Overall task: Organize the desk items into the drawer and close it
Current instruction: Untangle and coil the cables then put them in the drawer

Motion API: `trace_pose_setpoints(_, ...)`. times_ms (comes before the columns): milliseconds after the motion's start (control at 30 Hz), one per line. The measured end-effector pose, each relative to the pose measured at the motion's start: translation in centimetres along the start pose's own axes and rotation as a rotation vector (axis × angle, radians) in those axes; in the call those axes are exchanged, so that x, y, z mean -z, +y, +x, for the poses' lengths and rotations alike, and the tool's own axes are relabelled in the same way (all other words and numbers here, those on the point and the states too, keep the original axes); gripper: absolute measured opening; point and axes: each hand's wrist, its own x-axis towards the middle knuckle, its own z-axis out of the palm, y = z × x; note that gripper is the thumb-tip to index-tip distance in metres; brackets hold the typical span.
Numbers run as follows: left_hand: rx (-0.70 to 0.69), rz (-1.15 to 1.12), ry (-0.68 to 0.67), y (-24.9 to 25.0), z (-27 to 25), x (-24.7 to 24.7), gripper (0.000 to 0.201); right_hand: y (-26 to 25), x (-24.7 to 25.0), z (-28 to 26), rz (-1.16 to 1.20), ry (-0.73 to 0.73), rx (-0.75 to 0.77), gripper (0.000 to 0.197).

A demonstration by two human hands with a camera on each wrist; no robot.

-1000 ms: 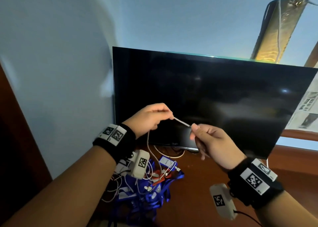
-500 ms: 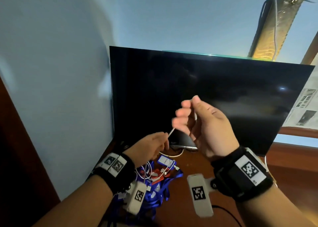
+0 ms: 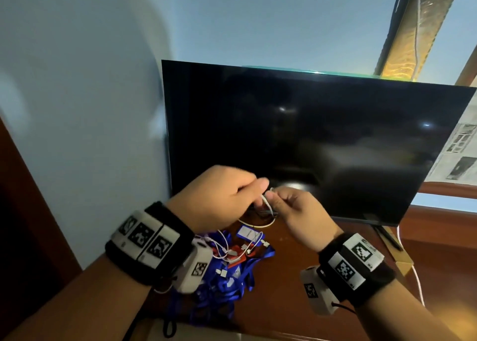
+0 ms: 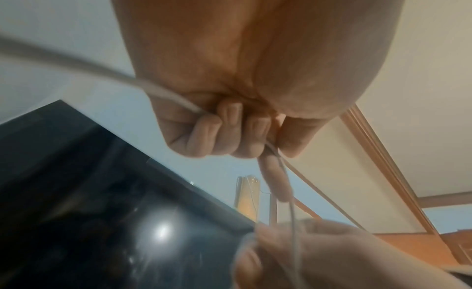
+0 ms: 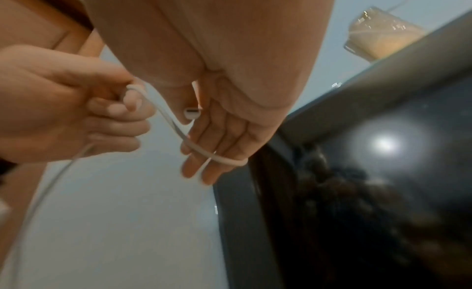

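My left hand [image 3: 254,189] and right hand [image 3: 280,198] meet in front of the monitor, both holding one white cable [image 3: 266,203]. In the right wrist view the cable [image 5: 184,138] loops round the right hand's straight fingers [image 5: 204,168], and the thumb pins its white plug [image 5: 191,113] against them. The left hand [image 5: 120,103] pinches the same cable close by. In the left wrist view the left fingers [image 4: 219,134] curl tightly on the cable [image 4: 163,91]. More cable hangs down to a pile of blue lanyards and white cables [image 3: 229,265] on the desk. No drawer is in view.
A black monitor [image 3: 322,139] stands on the brown wooden desk [image 3: 281,312] right behind my hands, with a pale wall [image 3: 90,108] to the left. A blue-edged card [image 3: 246,233] lies by the pile. A thin white cord [image 3: 416,276] runs along the desk's right side.
The right hand has come down from its raised position and the left hand has risen, so they now meet. The cable has gained a loop round the right fingers.
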Motion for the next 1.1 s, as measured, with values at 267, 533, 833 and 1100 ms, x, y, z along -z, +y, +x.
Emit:
trace_pose_setpoints(267,0.066,0.065,0.093,-1.6,5.4,0.7,0.063,-4.4,0.2,-0.8,0.712,-0.013,-0.068,0.045)
trace_pose_setpoints(533,0.150,-0.314,0.027,-2.5,4.2,-4.5,0.074,-8.5,3.7,0.6,1.108,0.212,-0.025,0.038)
trace_pose_setpoints(833,0.204,-0.138,-0.207,-1.9,0.4,-5.2,0.065,-6.5,9.9,3.1,0.763,0.510,0.234,0.030)
trace_pose_setpoints(1100,0.033,0.097,0.038,3.8,1.3,2.1,0.069,-1.5,5.6,1.4,0.084,0.215,-0.120,0.031)
